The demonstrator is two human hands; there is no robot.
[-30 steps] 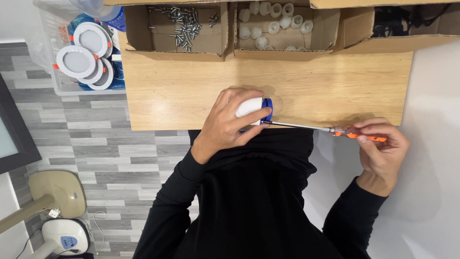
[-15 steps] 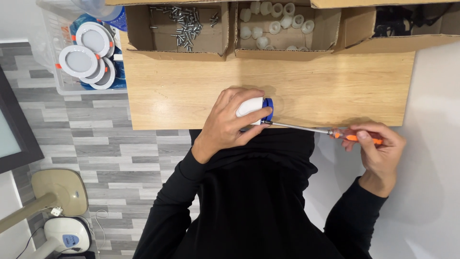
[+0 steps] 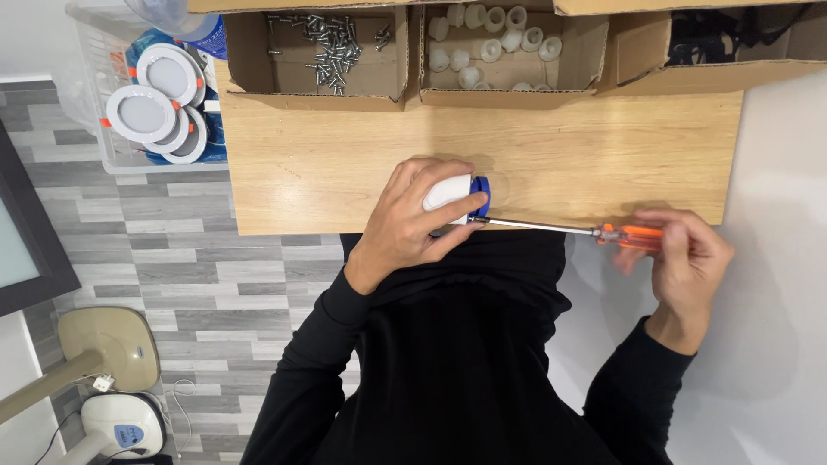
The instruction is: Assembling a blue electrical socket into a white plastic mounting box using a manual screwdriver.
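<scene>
My left hand (image 3: 412, 222) grips a small white round fitting with a blue rim (image 3: 457, 195) at the front edge of the wooden table (image 3: 345, 164). My right hand (image 3: 685, 258) is closed around the orange handle of a screwdriver (image 3: 564, 229). Its long metal shaft runs left, and the tip meets the fitting just below the blue rim. Both hands hover at the table's near edge, above my black sleeves and torso.
Three open cardboard boxes line the table's far edge: one with screws (image 3: 332, 39), one with several white round parts (image 3: 493, 43), one with dark items (image 3: 715, 39). A clear bin (image 3: 155, 103) of round white lamps stands left. A lamp base (image 3: 108, 340) sits on the grey floor.
My right hand has shifted slightly on the screwdriver handle, fingers re-placed as if turning it. My left hand and the fitting stay in place.
</scene>
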